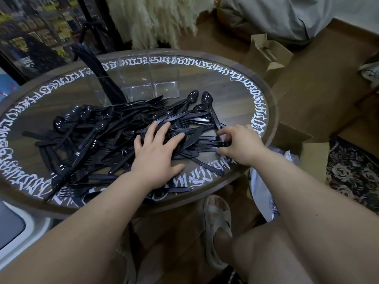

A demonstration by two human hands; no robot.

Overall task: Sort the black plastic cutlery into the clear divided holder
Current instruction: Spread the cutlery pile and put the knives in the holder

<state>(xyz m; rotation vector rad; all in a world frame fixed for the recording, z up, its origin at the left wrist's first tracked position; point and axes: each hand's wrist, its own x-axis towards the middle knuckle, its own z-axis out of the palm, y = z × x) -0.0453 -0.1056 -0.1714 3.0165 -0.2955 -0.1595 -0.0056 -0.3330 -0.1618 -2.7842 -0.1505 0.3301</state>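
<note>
On the round table (pixel 235 95), black cutlery (pixel 114 132) lies in a mixed heap just in front of the clear divided holder (pixel 143 78). Holder's left compartment has a standing bundle; the other compartments look empty. Most sorting remains. Left hand (pixel 158 152) rests flat, fingers spread, on the heap. Right hand (pixel 240 144) curls, pinching knife handles at heap's edge.

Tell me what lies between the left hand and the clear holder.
In the head view, loose black cutlery fills the stretch from the left hand to the clear holder.
</note>
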